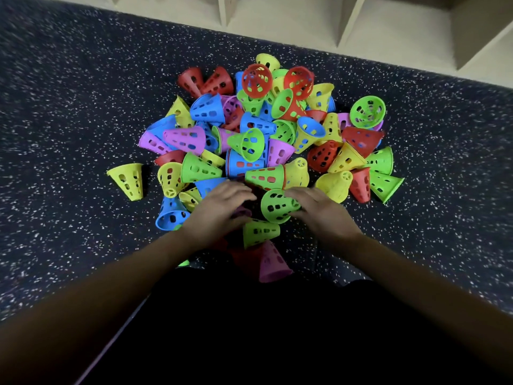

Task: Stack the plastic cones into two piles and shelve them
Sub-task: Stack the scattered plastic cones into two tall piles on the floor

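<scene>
Dozens of plastic cones (249, 140) lie heaped on the speckled floor (69, 107) straight ahead of both hands, with the shelf (305, 20) beyond. The right hand (319, 211) holds a green cone (277, 205) at the near edge, its long axis crosswise and its narrow end toward that palm. The left hand (222, 208) arches over a purple cone (242, 212) (grip unclear) just beside the green one's wide mouth, so nesting them looks like a short sideways move

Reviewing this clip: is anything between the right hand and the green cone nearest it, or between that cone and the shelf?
Nothing separates them: the right hand grips the green cone. Between that cone and the shelf lies the rest of the cone pile, then a strip of speckled floor. Lifting the cone over the pile looks unobstructed.
</scene>
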